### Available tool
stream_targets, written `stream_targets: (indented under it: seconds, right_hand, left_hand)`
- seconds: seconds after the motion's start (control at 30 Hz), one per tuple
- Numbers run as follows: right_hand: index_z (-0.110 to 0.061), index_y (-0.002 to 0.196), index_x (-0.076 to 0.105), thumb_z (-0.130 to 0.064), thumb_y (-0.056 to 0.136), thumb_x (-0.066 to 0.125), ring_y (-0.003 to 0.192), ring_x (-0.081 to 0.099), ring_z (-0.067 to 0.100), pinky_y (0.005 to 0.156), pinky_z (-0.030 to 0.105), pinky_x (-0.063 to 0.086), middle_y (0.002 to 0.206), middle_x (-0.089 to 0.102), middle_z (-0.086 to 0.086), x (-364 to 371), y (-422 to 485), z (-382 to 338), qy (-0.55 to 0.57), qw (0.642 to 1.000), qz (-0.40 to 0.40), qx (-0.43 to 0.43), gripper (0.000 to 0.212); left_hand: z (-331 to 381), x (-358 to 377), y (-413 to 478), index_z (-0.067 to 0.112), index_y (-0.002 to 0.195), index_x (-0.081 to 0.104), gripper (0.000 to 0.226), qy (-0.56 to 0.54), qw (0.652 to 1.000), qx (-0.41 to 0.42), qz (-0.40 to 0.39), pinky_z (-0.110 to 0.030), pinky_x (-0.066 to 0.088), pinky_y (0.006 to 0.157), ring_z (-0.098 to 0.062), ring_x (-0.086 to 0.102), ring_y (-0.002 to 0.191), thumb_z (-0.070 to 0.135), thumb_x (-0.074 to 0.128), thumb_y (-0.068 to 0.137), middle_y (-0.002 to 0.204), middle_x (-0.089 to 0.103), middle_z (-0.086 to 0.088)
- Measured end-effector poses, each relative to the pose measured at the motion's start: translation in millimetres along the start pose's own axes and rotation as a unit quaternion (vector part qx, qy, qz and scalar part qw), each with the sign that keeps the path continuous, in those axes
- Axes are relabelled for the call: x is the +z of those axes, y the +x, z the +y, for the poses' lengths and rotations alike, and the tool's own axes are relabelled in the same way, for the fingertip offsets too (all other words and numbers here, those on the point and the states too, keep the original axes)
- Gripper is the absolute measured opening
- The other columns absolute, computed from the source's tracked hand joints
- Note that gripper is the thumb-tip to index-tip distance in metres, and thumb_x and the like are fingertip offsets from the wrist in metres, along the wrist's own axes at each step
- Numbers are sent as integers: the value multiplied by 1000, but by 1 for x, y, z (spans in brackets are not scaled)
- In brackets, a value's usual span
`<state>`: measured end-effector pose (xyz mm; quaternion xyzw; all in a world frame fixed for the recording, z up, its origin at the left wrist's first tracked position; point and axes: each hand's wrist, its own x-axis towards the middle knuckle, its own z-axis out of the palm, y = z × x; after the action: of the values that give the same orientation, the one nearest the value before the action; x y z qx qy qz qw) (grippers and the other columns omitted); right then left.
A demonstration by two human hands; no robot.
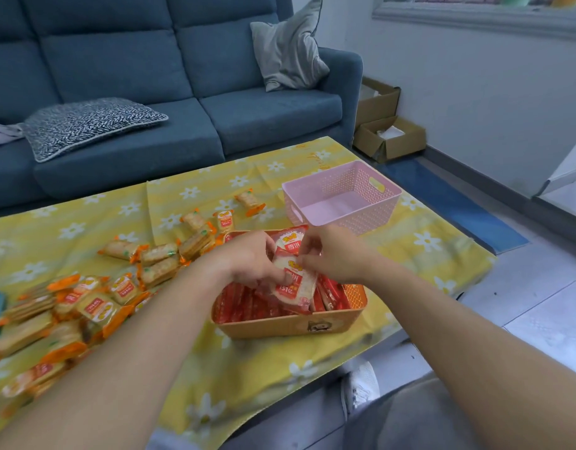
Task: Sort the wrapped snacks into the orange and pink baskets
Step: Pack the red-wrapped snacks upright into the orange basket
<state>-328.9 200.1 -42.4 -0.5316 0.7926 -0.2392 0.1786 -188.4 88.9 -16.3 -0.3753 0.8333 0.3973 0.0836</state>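
Yellow daisy tablecloth (215,362); red-white snack packets (294,280) pinched over orange basket (290,326) by left hand (251,261) and, seemingly, right hand (332,254). Light, crinkly, crackers breakable, so best held by sealed edges.

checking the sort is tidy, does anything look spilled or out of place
Nothing damaged. The pink basket holds nothing; orange-wrapped snacks lie scattered on the yellow tablecloth left of the orange basket, packed with red packs. Left hand and right hand hold red-and-white packs over it.

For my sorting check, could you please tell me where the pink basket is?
In the head view, the pink basket sits right of centre, beyond the orange basket.
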Motion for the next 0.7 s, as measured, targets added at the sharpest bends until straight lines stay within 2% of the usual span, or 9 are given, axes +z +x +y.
stream_targets:
  seconds: [0.1, 0.17, 0.3, 0.37, 0.47, 0.5, 0.57, 0.63, 0.7]
  right_hand:
    - [-19, 97, 67, -46, 94, 64, 58, 60, 16, 54, 31, 47, 78, 67, 2, -17, -3, -4, 56, 996, 64, 16, 27]
    - [-21, 107, 63, -54, 99, 50, 52, 62, 19, 49, 33, 51, 75, 67, 5, -33, -8, -10, 130, 987, 80, 57, 37]
    - [-19, 103, 64, -61, 99, 41, 58, 66, 23, 51, 33, 54, 77, 67, 8, -54, -20, -13, 291, 946, -22, 140, 49]
    - [-15, 100, 66, -46, 100, 48, 64, 67, 23, 57, 36, 57, 80, 68, 8, -61, -23, -6, 278, 948, -41, 148, 36]
    - [-14, 109, 65, -21, 97, 55, 70, 67, 20, 62, 36, 61, 90, 67, 10, -74, -27, 14, 234, 958, -43, 161, 17]
    - [-16, 109, 66, -16, 95, 56, 72, 65, 19, 61, 34, 61, 91, 65, 8, -78, -29, 20, 200, 965, -39, 168, 18]
    - [-22, 106, 67, -12, 91, 57, 68, 59, 18, 56, 30, 57, 85, 60, 3, -80, -32, 28, 113, 979, -32, 165, 21]
    - [-22, 103, 67, -8, 89, 58, 61, 59, 18, 54, 31, 57, 80, 59, 3, -74, -32, 30, 63, 986, -33, 149, 22]
    - [-19, 103, 69, -6, 87, 59, 56, 63, 20, 57, 34, 61, 77, 61, 2, -67, -32, 29, 34, 989, -43, 135, 23]
  left_hand:
    - [9, -8, -1, 20, 97, 62, 36, -60, 995, 46, 64, -31, 60, 67, -16, 69, 74, 20, 89, 73, 93, 73, -4]
    - [19, -11, -5, 22, 98, 65, 35, -65, 985, 84, 138, -16, 47, 54, -7, 63, 73, 23, 88, 73, 89, 69, 6]
    - [36, 16, -6, 15, 102, 62, 46, -120, 964, 187, 145, -21, 48, 64, -11, 61, 78, 27, 91, 68, 92, 68, 1]
    - [43, 31, -4, 15, 103, 62, 43, -129, 964, 209, 100, -15, 49, 63, -10, 62, 78, 26, 90, 72, 93, 68, 1]
    - [45, 40, 1, 15, 103, 69, 18, -150, 964, 211, 58, -22, 52, 68, -11, 65, 80, 22, 75, 88, 91, 69, 4]
    - [43, 43, 4, 18, 101, 71, 9, -121, 968, 208, 77, -22, 50, 71, -11, 66, 82, 20, 69, 92, 89, 69, 6]
    - [34, 50, 10, 29, 101, 72, 19, 42, 967, 231, 103, -25, 49, 81, -13, 65, 95, 17, 60, 92, 96, 67, 10]
    - [28, 60, 11, 42, 112, 69, 31, 224, 941, 246, 54, -34, 49, 89, -18, 59, 108, 22, 56, 92, 106, 57, 6]
    - [26, 65, 11, 49, 120, 65, 37, 303, 922, 240, 18, -37, 48, 84, -22, 54, 112, 27, 57, 93, 107, 49, 4]
